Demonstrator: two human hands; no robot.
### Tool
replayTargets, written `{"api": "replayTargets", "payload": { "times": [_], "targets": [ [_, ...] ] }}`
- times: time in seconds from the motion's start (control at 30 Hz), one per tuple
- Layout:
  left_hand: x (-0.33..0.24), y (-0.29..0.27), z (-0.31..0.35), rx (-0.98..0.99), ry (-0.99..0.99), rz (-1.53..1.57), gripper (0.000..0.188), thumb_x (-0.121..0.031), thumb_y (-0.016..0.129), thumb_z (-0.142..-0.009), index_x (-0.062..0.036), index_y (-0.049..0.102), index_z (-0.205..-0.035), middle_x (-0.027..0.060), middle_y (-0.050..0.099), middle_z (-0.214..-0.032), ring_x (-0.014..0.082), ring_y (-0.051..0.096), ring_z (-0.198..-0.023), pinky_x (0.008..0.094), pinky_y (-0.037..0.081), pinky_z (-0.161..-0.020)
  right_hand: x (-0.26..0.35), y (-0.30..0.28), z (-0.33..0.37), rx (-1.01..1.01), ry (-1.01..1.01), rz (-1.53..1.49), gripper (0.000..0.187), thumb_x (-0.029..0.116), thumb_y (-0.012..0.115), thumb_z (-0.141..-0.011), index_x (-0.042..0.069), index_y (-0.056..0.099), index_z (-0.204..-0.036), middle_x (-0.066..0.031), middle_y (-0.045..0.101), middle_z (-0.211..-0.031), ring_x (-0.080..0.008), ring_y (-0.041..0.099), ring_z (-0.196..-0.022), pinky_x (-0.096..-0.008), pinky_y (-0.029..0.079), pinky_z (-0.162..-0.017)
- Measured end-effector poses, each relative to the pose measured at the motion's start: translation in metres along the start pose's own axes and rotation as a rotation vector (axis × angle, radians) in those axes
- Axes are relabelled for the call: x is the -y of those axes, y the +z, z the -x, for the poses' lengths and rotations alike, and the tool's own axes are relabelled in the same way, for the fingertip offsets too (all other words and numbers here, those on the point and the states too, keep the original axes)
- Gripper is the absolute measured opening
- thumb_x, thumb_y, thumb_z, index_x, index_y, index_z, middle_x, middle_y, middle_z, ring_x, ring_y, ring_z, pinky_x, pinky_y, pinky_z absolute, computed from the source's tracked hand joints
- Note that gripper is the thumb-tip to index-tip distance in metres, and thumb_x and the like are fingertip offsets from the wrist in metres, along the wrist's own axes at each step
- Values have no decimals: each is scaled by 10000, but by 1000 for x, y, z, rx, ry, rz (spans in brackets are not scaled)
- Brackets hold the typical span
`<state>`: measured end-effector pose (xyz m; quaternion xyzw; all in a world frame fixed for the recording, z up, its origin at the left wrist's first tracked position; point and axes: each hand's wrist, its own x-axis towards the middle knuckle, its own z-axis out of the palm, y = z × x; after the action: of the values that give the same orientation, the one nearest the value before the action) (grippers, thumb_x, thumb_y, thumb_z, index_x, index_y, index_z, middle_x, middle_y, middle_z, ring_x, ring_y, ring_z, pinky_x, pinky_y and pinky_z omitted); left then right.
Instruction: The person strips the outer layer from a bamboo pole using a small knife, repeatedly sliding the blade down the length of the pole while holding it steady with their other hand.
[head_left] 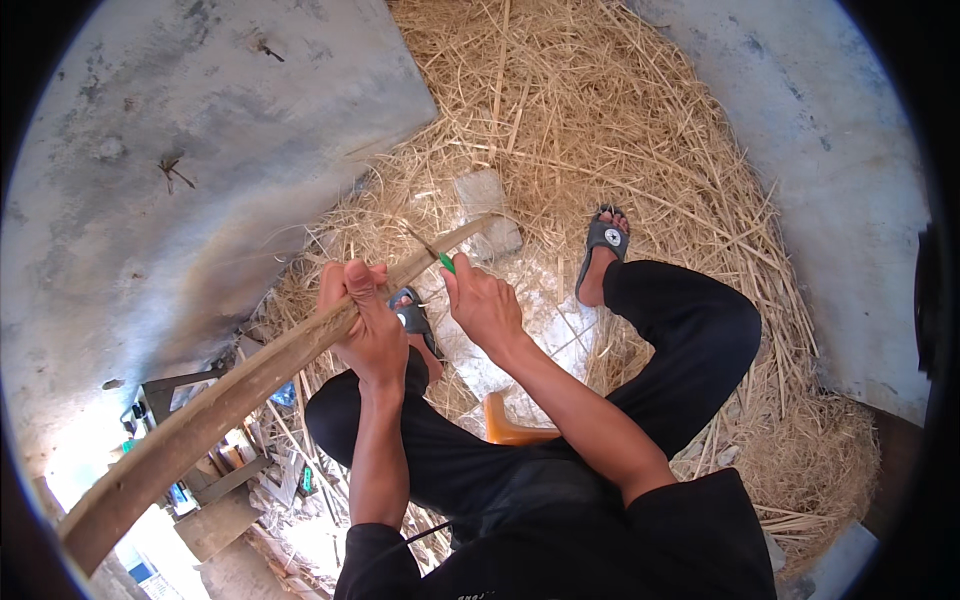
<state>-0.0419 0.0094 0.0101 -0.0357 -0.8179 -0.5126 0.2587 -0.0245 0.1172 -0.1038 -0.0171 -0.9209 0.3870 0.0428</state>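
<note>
Bare grey concrete floor [180, 150] spreads on the left and upper right, with a broad heap of dry straw [620, 130] running down the middle. Seated on an orange stool [505, 425], mostly hidden under dark trousers, the person rests sandalled feet by a flat grey stone [490, 205] in the straw. The left hand [362, 320] is wrapped tight around a long brown strip of wood [230, 395], which slants from the lower left edge up to a tip on the stone. The right hand [482, 302] is closed on a green-handled tool [445, 261], held against the strip just beyond the left hand; its blade is too thin to make out. Small boxes and scraps in blue, green and white lie at the lower left [225, 465], blurred, glare-washed and partly covered by the strip.
</note>
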Motion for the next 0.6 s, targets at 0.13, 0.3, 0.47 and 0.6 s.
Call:
{"api": "replayTargets", "payload": {
  "times": [0.13, 0.3, 0.47, 0.6],
  "targets": [
    [-1, -4, 5, -5, -73, 50, 361, -202, 446, -993, 18, 454, -707, 72, 459, -671, 163, 530, -627, 268, 451, -624, -1, 0, -10, 100, 137, 148, 241, 306, 426, -967, 66, 441, -956, -198, 603, -619, -402, 617, -579, -491, 495, -514],
    [-8, -9, 11, -15, -101, 25, 347, -165, 437, -990, 7, 436, -689, 66, 426, -636, 162, 482, -578, 275, 413, -574, -27, 35, -4, 54, 91, 195, 266, 302, 401, -979, 45, 469, -991, -205, 614, -632, -377, 632, -598, -486, 502, -533],
    [-13, -13, 22, 98, 221, -237, 322, -145, 458, -970, -11, 445, -677, 64, 447, -624, 160, 453, -540, 307, 349, -486, -148, 54, 0, 42, 245, 400, 242, 209, 464, -925, 23, 585, -1022, -200, 640, -703, -315, 658, -632, -457, 517, -558],
    [-12, -1, 16, -4, 77, -50, 348, -168, 469, -960, -11, 467, -650, 76, 486, -609, 166, 478, -516, 296, 365, -477, -189, 18, 36, 115, 284, 483, 260, 115, 462, -889, 7, 574, -1098, -207, 651, -768, -321, 663, -718, -443, 521, -613]
  ]
}}
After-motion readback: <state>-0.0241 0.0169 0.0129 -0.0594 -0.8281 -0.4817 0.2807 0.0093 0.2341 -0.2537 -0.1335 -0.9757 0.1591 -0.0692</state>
